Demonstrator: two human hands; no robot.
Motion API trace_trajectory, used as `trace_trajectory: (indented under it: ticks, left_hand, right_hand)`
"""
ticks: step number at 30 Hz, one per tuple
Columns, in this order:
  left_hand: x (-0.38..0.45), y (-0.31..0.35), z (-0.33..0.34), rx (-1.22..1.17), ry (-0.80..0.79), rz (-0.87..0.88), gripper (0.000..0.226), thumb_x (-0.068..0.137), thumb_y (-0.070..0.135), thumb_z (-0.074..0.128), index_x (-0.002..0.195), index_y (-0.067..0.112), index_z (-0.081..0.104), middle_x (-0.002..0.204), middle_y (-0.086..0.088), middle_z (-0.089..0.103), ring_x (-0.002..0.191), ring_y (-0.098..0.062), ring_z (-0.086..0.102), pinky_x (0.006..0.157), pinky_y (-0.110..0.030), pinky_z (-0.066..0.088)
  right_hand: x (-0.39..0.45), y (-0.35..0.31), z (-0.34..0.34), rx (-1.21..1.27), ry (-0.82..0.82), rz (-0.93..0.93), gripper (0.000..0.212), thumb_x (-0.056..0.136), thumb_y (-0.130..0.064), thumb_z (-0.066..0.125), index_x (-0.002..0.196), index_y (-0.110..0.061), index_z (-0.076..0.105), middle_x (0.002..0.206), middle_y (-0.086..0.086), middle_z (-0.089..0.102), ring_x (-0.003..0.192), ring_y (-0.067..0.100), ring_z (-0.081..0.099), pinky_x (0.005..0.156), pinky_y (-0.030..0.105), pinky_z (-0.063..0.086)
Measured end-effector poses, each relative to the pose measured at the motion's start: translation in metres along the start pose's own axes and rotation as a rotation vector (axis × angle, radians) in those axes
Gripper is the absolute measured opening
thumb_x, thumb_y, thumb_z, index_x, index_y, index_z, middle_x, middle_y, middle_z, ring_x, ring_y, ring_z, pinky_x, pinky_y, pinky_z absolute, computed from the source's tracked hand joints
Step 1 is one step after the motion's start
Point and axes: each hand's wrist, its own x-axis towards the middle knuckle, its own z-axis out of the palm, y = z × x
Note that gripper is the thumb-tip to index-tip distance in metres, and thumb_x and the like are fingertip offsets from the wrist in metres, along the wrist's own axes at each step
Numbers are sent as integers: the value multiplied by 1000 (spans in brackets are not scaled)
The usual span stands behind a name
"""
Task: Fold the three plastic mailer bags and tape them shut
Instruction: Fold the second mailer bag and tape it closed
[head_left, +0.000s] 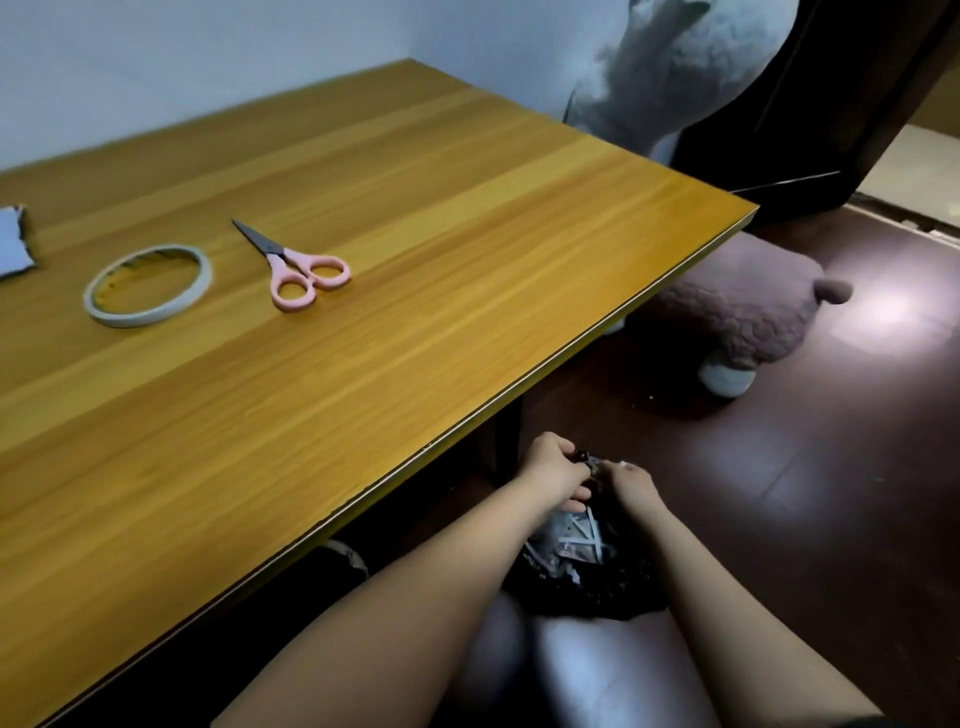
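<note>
Both hands reach down to the floor beside the wooden table (363, 338). My left hand (553, 475) and my right hand (631, 483) pinch the top edge of a black plastic bag (587, 577) that holds crumpled grey and white plastic, possibly mailer bags (574, 535). On the table lie a roll of tape (148, 286) and pink-handled scissors (291, 265), shut, to its right. A grey folded piece (13, 244) shows at the left edge, cut off by the frame.
A pinkish-brown plush stool (743, 312) stands on the dark floor past the table's right edge. A large pale plush toy (675, 67) leans in the far corner by a dark door frame. A pale seat cushion (597, 675) lies below my arms.
</note>
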Motion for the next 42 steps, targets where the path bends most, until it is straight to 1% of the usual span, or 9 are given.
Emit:
trace_trajectory:
  ticks: [7,10,13,19,23,27,29,34,42]
  left_hand:
    - [12,-16,-16,73,-26,-46,37,97,8,46,134,8,44,122,-15,55,82,-14,59,47,-17,50]
    - [15,-19,-17,107,-36,-35,38,97,9,46,135,7,44,119,-13,56,73,-10,57,55,-19,46]
    - [16,-19,-17,121,-39,-33,41,96,8,46,137,5,43,119,-15,56,65,-7,54,51,-18,39]
    - [14,-19,-20,155,-51,-17,40,97,10,46,136,8,43,111,-9,54,66,-6,55,54,-20,41]
    - [10,-16,-25,194,-70,5,36,98,12,44,134,8,46,121,-11,56,71,-7,56,58,-20,42]
    - [-3,-7,-28,189,-89,36,30,99,14,42,126,6,52,110,-10,57,84,-17,55,65,-24,42]
    - [-11,1,-27,190,-97,57,29,98,15,43,122,5,55,101,-8,57,78,-16,55,62,-22,42]
    - [-42,31,-24,221,-159,213,20,98,18,43,82,13,54,75,0,57,61,-10,57,54,-18,44]
    - [-114,64,-35,352,-175,583,21,97,12,45,78,13,51,70,-1,58,57,-10,59,53,-20,47]
  right_hand:
    - [33,41,17,199,-17,259,33,99,-23,43,67,-15,42,67,5,39,58,19,37,53,30,28]
    - [31,44,15,167,-74,297,22,99,-34,46,99,-13,55,97,10,54,92,24,53,76,36,45]
    - [37,46,13,157,-111,285,33,97,-38,48,122,-16,51,117,11,49,120,26,46,86,38,43]
    - [40,49,7,160,-114,296,29,97,-45,43,89,-20,53,80,1,56,74,12,53,65,32,41]
    - [35,47,3,237,2,264,50,100,-39,39,134,-4,48,130,12,53,124,30,47,102,45,36]
    - [22,27,-4,341,267,80,27,96,-26,43,87,-12,64,95,15,67,69,24,59,80,42,46]
    - [10,6,-8,304,443,-103,27,92,-24,42,71,-20,59,83,11,69,65,23,59,77,42,49]
    - [-44,-69,-19,233,630,-551,26,96,-19,40,77,-12,56,63,-6,49,58,9,43,62,29,28]
    - [-117,-136,-2,230,583,-988,29,95,-19,40,71,-11,53,61,-3,50,54,1,45,59,26,28]
